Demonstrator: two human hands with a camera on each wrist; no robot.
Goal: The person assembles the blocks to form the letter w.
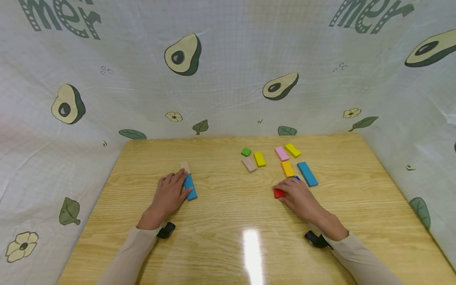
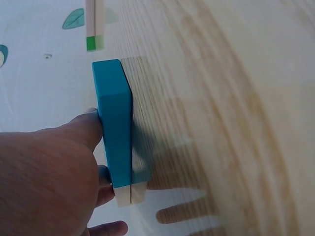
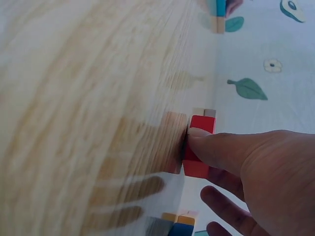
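My left hand (image 1: 169, 198) lies at the left side of a long blue block (image 1: 190, 187). Its thumb and fingers touch that side, with no grip visible around the block. A beige block (image 1: 185, 166) stands end to end with the blue one, at its far end. In the left wrist view the blue block (image 2: 113, 128) lies flat on the tabletop. Over on the right, my right hand (image 1: 301, 200) pinches a red block (image 1: 279, 193) between thumb and fingers. The right wrist view shows the thumb on the near face of the red block (image 3: 196, 168); it seems low at the table surface.
Beyond the right hand lie an orange block (image 1: 287, 169), a partly hidden dark blue block (image 1: 297, 179), a blue block (image 1: 307, 174), a pink block (image 1: 281, 153) and a yellow block (image 1: 293, 150). Nearer the middle are green (image 1: 246, 152), beige (image 1: 249, 164) and yellow (image 1: 260, 159) blocks.
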